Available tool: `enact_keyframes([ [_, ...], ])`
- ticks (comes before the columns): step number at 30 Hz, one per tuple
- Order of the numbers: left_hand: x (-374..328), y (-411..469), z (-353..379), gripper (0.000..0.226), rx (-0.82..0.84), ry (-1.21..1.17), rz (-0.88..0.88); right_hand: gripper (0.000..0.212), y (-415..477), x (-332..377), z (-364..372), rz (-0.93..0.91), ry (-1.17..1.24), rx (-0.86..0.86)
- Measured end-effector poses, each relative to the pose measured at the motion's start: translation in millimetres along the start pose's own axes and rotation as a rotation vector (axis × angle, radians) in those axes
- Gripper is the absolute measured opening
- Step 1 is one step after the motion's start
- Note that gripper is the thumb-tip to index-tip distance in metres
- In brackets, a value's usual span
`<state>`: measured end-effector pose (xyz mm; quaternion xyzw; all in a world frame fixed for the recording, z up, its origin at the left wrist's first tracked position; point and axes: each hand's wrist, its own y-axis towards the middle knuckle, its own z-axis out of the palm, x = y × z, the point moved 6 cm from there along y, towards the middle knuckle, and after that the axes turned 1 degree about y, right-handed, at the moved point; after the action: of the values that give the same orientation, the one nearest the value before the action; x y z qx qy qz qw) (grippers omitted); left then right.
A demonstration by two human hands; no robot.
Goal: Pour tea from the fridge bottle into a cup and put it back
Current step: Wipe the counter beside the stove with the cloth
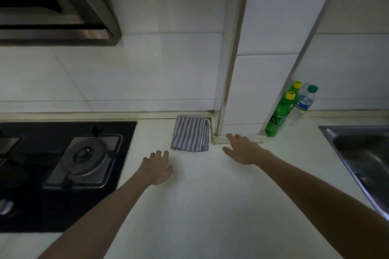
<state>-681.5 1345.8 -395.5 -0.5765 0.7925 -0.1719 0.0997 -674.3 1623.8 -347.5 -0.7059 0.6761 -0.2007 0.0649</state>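
Both my hands reach out over a white kitchen counter [200, 206]. My left hand [156, 167] hovers palm down near the hob's right edge, fingers apart, holding nothing. My right hand [242, 150] is stretched forward, palm down and empty, just in front of the tiled wall column. No cup, fridge or tea bottle is visible. A green bottle with a yellow cap [279, 114] and a clear water bottle with a green cap [301, 105] stand at the back right, apart from my right hand.
A striped folded cloth [190, 133] lies against the back wall between my hands. A black gas hob [63, 174] fills the left side, with a range hood [59, 6] above. A steel sink [362, 157] sits at the right edge.
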Motion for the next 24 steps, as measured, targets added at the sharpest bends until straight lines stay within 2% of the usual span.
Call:
enact_keyframes([
  [6, 13.3, 6.6, 58.9, 0.073, 0.027, 0.084, -0.044, 0.062, 6.7, 6.6, 46.1, 0.033, 0.027, 0.072],
  [9, 19.5, 14.6, 81.7, 0.073, 0.064, 0.017, -0.070, 0.061, 15.5, 13.7, 62.7, 0.022, 0.047, 0.103],
  [13, 25.4, 27.2, 104.0, 0.072, -0.036, -0.057, -0.069, 0.061, 27.6, 19.7, 87.4, 0.005, 0.025, 0.121],
  [15, 28.8, 26.9, 122.9, 0.074, 0.005, -0.102, -0.083, 0.060, 30.9, 24.3, 100.0, -0.041, -0.029, 0.128],
  [18, 30.7, 25.3, 139.1, 0.079, -0.049, -0.192, -0.079, 0.052, 38.3, 31.0, 110.0, -0.109, -0.031, 0.031],
  [21, 30.9, 24.2, 142.5, 0.074, -0.139, -0.219, -0.062, 0.043, 49.5, 41.4, 107.1, -0.162, 0.025, -0.131],
  [24, 33.9, 25.4, 146.5, 0.071, -0.210, -0.202, -0.074, 0.036, 76.7, 55.2, 100.1, -0.204, 0.103, -0.220],
])
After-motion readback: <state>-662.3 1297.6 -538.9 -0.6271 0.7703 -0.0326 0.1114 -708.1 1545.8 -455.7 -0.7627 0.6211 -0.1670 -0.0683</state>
